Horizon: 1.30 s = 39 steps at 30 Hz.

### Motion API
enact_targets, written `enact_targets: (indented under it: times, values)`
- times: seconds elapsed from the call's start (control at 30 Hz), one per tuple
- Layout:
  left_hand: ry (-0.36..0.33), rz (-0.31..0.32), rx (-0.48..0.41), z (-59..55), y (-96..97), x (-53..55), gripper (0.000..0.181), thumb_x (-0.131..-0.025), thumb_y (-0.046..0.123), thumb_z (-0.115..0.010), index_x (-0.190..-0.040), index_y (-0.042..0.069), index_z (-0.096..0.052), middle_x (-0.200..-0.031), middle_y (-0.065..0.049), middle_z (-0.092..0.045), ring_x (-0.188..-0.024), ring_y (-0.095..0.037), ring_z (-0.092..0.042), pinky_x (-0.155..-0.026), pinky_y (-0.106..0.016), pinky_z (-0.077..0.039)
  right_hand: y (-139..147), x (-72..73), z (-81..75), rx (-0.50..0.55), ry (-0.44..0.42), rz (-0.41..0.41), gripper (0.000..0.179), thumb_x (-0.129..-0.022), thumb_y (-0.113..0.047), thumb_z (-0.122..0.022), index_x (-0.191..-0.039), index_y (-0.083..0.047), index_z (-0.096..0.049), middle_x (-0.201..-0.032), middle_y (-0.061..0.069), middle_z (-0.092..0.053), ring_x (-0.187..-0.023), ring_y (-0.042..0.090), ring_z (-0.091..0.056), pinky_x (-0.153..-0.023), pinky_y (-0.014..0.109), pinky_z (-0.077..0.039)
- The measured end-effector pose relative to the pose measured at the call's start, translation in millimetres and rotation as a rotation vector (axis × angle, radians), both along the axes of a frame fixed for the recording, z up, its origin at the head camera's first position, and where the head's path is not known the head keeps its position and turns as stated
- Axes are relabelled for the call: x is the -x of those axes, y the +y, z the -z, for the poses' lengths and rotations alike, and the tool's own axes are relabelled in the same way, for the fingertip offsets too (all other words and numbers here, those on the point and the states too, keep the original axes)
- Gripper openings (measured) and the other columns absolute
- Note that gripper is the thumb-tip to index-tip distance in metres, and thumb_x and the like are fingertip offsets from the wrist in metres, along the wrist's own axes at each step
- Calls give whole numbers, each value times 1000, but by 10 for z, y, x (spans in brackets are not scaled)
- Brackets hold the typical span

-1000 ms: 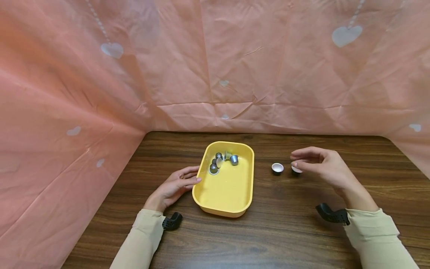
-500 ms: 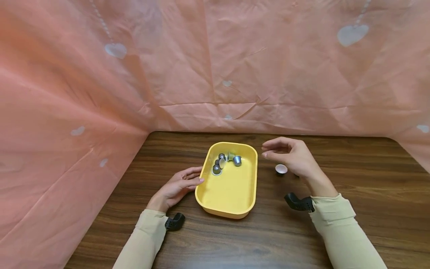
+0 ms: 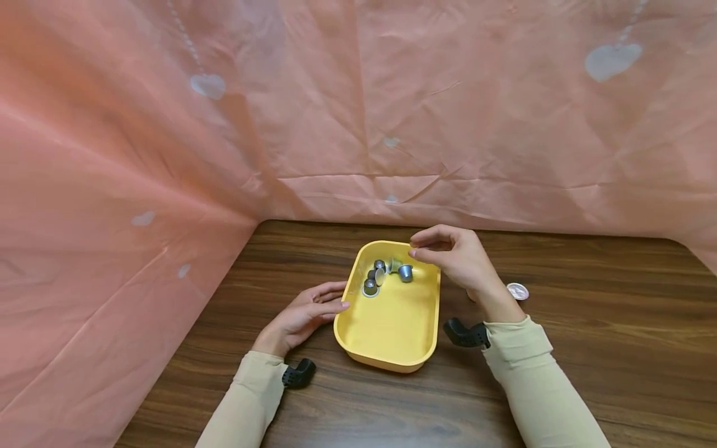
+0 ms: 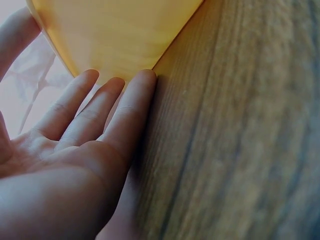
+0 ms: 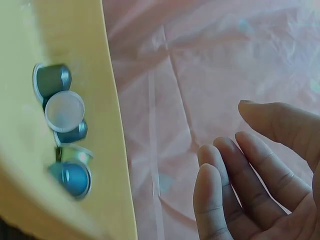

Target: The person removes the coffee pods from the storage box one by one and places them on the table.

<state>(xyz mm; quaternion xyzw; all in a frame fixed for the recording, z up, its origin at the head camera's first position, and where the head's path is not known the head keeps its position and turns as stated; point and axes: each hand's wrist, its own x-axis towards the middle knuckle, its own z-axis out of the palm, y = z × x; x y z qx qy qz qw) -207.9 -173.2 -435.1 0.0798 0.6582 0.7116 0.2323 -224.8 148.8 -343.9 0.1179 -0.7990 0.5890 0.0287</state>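
Observation:
A yellow tray [image 3: 400,330] stands on the table, with several coffee capsules [image 3: 406,273] lying loose toward its far end. They look dark, blue and pale green in the right wrist view. My left hand [image 3: 299,317] touches the tray's left side, its straight fingertips against the outer wall and its thumb at the rim. Over the tray's far right corner hovers my right hand [image 3: 454,255], fingers loosely bent and apart from the thumb, with nothing between them. On the table to the right, one capsule [image 3: 518,291] shows its pale lid. Another capsule [image 3: 471,295] is mostly hidden behind the right wrist.
The dark wood-grain table [image 3: 605,336] extends right of the tray. Pink cloth with pale hearts [image 3: 532,124] hangs behind the table and along its left side. A black camera mount [image 3: 466,334] sits at the right wrist, another mount [image 3: 299,373] at the left.
My right hand has left the farther-right capsule and moved left to the tray's far right corner. The left hand stays at the tray. The whole head view has shifted slightly.

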Motion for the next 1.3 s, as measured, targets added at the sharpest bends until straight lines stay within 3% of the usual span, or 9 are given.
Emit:
enact_targets:
  times: [0.37,0.73,0.97,1.3]
  values:
    - [-6,-12,-3,-29,21,-6,70,-99,9,-72,-162,-1,-43,-161,-26,-50,-123,-15,-66,-99,-25,-58,-222,46,18,-10,13,19,31,-89,-14,-88,-115,1,-79,-98,3,-82,-88,7,-73,-72,18,-54]
    - [-5,-10,-2,-9,9,-20,69,-99,10,-72,-161,0,-44,-161,-25,-51,-122,-15,-66,-98,-25,-58,-425,107,90,-103,41,65,23,-90,-20,-88,-110,-10,-83,-103,7,-83,-100,23,-74,-84,22,-52]
    - [-11,-2,-3,-25,25,-27,70,-99,10,-72,-162,0,-43,-161,-26,-50,-123,-15,-66,-98,-25,-58,-527,138,139,-121,55,93,20,-89,-20,-87,-107,-11,-83,-102,9,-83,-98,25,-76,-81,24,-55]
    - [-20,-7,0,-13,56,-25,69,-99,12,-72,-161,1,-44,-163,-25,-49,-126,-17,-65,-100,-26,-57,-630,197,213,-193,22,91,25,-89,-23,-86,-109,-9,-83,-102,8,-84,-85,10,-74,-74,22,-54]
